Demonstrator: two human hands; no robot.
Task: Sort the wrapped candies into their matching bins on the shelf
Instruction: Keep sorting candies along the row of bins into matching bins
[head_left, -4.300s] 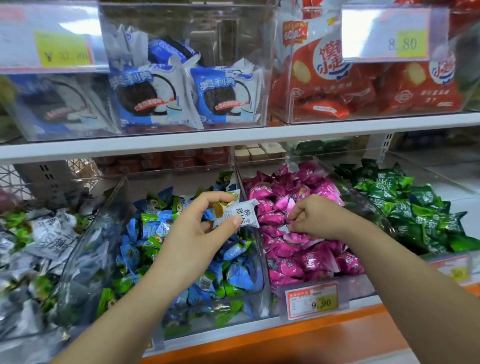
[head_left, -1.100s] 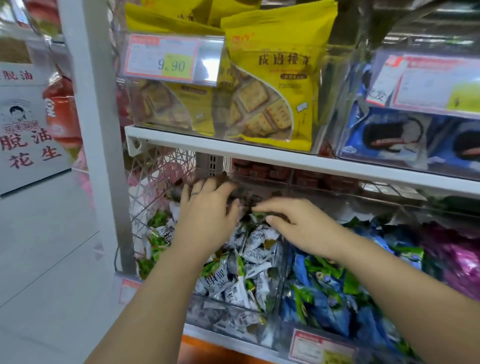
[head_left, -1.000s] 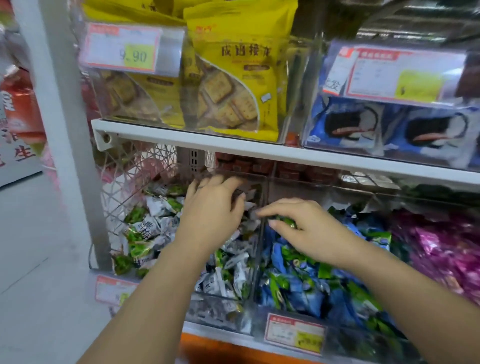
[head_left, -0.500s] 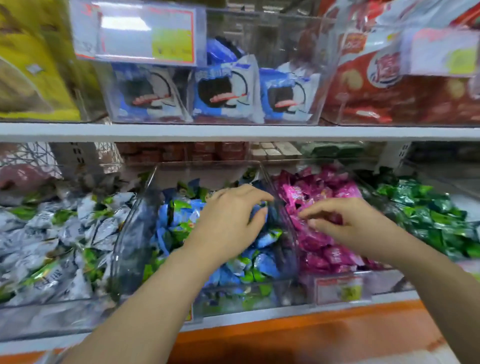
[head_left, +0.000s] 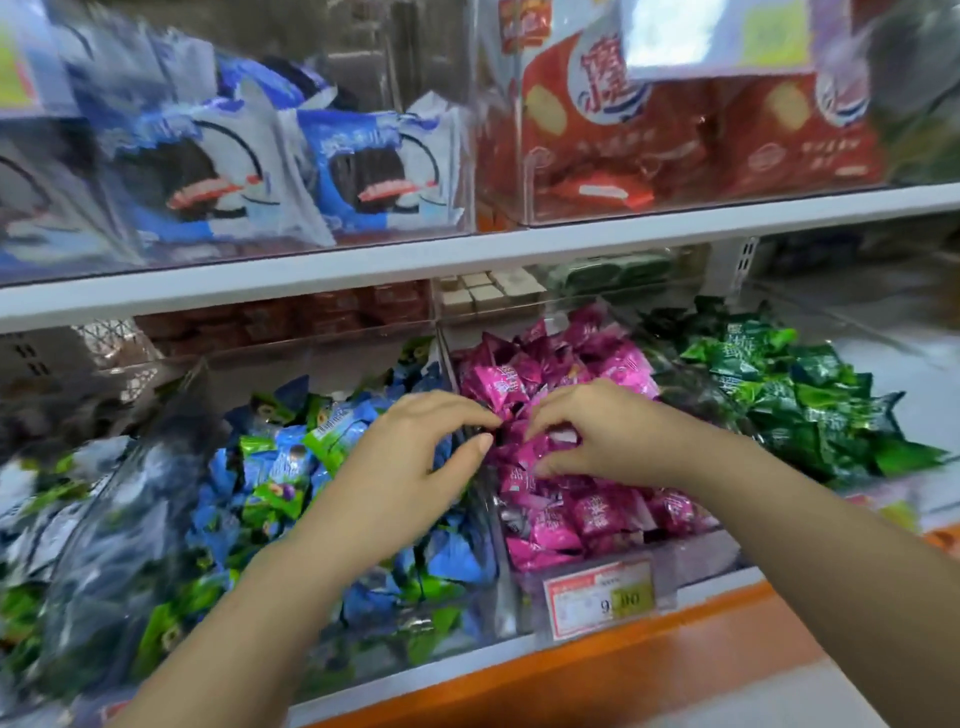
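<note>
Clear bins line the lower shelf. The middle bin holds blue-and-green wrapped candies (head_left: 280, 467), and the bin to its right holds pink wrapped candies (head_left: 587, 514). My left hand (head_left: 415, 462) hovers over the right end of the blue bin, at the clear divider (head_left: 493, 525). Its finger and thumb are curved apart, and I see nothing between them. My right hand (head_left: 602, 431) reaches into the pink bin, with thumb and fingers curled round a pink candy (head_left: 558, 436) on top of the pile. The two hands' fingertips nearly meet.
Dark green candies (head_left: 810, 395) fill the bin at far right, and white-and-green ones (head_left: 31, 525) the bin at far left. A price tag (head_left: 602, 597) hangs on the pink bin's front. Above the white shelf board (head_left: 467, 254) stand blue cookie packs (head_left: 291, 171) and red snack packs (head_left: 675, 130).
The view has swung right from the white-candy bin to the blue and pink bins. My left hand shifted to the divider, and my right hand dipped into the pink candies and closed on one.
</note>
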